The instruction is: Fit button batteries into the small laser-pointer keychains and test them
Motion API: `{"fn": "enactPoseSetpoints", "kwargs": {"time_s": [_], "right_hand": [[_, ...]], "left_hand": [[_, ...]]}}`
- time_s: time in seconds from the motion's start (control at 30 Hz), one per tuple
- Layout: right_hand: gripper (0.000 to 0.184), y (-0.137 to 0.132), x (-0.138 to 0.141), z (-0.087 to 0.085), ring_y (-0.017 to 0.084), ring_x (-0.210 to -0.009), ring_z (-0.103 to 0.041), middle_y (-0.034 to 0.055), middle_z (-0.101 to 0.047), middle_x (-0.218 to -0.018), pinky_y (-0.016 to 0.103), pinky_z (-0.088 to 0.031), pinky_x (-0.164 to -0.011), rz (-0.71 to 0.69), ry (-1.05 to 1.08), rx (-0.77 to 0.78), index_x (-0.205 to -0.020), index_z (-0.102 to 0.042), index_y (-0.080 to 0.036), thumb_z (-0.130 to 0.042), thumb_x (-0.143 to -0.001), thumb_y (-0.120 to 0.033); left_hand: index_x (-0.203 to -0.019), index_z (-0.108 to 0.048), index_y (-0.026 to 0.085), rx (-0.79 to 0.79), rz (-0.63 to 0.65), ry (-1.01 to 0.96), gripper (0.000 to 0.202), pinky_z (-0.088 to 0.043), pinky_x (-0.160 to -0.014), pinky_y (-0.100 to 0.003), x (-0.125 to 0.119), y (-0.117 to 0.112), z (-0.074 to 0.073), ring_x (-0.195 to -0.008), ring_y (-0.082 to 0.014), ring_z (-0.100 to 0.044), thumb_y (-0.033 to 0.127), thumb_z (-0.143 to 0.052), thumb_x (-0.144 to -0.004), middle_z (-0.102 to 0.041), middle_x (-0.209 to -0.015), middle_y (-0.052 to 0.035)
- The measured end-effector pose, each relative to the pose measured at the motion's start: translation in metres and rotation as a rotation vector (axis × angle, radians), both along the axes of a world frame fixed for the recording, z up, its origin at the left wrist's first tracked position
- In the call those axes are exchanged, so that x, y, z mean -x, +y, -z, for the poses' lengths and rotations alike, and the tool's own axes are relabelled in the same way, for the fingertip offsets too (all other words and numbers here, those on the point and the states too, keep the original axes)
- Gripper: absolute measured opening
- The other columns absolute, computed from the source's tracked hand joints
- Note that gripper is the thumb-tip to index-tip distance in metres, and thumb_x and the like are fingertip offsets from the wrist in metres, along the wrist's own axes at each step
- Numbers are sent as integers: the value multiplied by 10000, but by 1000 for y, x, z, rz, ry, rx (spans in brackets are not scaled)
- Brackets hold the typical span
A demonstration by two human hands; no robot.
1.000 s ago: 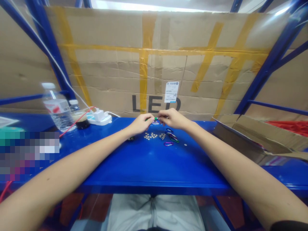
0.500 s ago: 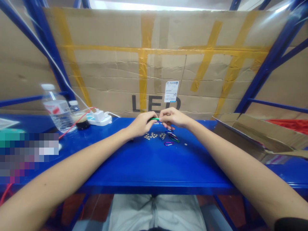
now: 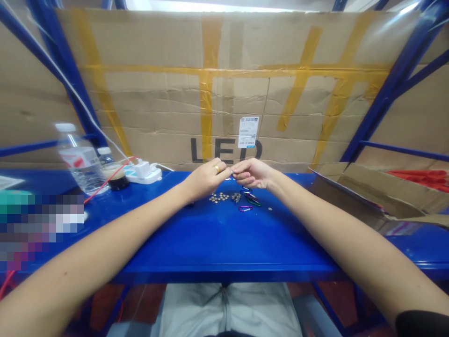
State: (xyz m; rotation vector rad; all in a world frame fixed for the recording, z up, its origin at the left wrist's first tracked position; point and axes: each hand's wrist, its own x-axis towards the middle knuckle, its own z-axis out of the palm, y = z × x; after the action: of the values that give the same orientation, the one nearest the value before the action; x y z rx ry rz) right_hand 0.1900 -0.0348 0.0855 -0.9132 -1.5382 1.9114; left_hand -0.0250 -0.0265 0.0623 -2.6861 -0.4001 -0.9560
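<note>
Above the far part of the blue table [image 3: 217, 238], my left hand [image 3: 206, 179] and my right hand [image 3: 253, 173] meet at the fingertips. The left fingers are closed, and whatever they hold is hidden behind them. My right hand pinches a small silvery piece [image 3: 232, 173], too small to name, where the fingertips meet. Beneath the hands lie several small round metal pieces [image 3: 219, 197] and a little heap of silvery metal parts [image 3: 236, 197]. Right of these are several carabiners, among them a purple carabiner [image 3: 245, 208] and a green carabiner [image 3: 254, 201].
On the left stand a water bottle [image 3: 80, 161], a small bottle with dark liquid [image 3: 117, 180] and a white power strip [image 3: 145, 174] with cables. An open cardboard box [image 3: 365, 194] sits at the right. A large taped cardboard panel [image 3: 168, 107] closes off the back.
The slim green item seen between my hands is now out of sight. My left hand has turned, showing a ring, and a silvery bit appears at the fingertips. The view shifted slightly.
</note>
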Motion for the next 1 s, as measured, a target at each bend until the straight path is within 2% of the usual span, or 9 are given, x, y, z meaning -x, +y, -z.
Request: {"fn": "enactPoseSetpoints", "kwargs": {"time_s": [0.1,0.23,0.33,0.43,0.6,0.7,0.83,0.93,1.0], "right_hand": [[133,-7,6,-2,49,-374,-359,-64,-426,-480,135,-223,-305,112,-51,-190,-718,-477,-174,-595,-742,-117],[148,-19,13,-7,79,-376,-460,-50,-500,-455,167,-325,-335,264,-245,-654,-706,-494,-185,-613,-787,-152],[157,-24,13,-10,80,-367,-474,-47,-528,-443,178,-369,-364,262,-357,-844,-708,-507,-184,-613,-823,-194],[153,-22,10,-9,81,-367,-474,-49,-524,-442,180,-354,-361,212,-339,-794,-710,-517,-179,-618,-820,-214],[169,-14,8,-2,61,-355,-383,-76,-426,-439,173,-244,-328,117,-151,-436,-697,-484,-188,-637,-768,-200],[178,-14,10,0,55,-358,-348,-81,-399,-451,171,-192,-326,103,-66,-313,-702,-464,-193,-634,-753,-187],[167,-16,15,-1,68,-382,-398,-69,-431,-466,172,-209,-335,159,-38,-357,-704,-467,-194,-628,-735,-159],[160,-16,17,-1,78,-401,-439,-62,-457,-473,177,-240,-346,209,-64,-462,-714,-480,-196,-634,-754,-178],[154,-14,16,0,87,-412,-464,-57,-478,-475,183,-272,-358,237,-102,-572,-734,-495,-199,-640,-785,-212]], "left_hand": [[-977,-558,176,144,-46,-99,180,-462,-830,-371,-3,-2,5,-881,-214,-567,281,-411,-978,-608,-905,-97],[-974,-488,192,410,-72,-257,97,-457,-730,-304,-7,-7,9,-796,-173,-596,261,-420,-981,-623,-868,-52],[-927,-479,199,407,-57,-279,41,-449,-715,-291,-8,-8,8,-787,-166,-586,233,-475,-950,-619,-857,-41],[-877,-481,198,305,-37,-197,63,-443,-701,-298,-6,-5,7,-754,-165,-560,193,-461,-937,-598,-824,-44],[-847,-529,195,-5,-4,11,220,-453,-744,-331,-2,0,4,-794,-198,-527,145,-343,-955,-575,-802,-81],[-914,-572,189,-108,-36,47,275,-453,-748,-324,0,0,1,-806,-199,-540,134,-307,-967,-604,-832,-90],[-943,-583,187,-102,-136,19,254,-434,-680,-279,3,2,3,-781,-177,-575,156,-333,-976,-633,-871,-78],[-918,-574,192,-27,-231,-56,189,-426,-663,-273,4,3,4,-748,-171,-588,207,-395,-975,-629,-834,-58],[-916,-563,192,32,-225,-100,135,-435,-687,-285,3,1,2,-769,-180,-599,227,-441,-961,-627,-836,-55]]}}
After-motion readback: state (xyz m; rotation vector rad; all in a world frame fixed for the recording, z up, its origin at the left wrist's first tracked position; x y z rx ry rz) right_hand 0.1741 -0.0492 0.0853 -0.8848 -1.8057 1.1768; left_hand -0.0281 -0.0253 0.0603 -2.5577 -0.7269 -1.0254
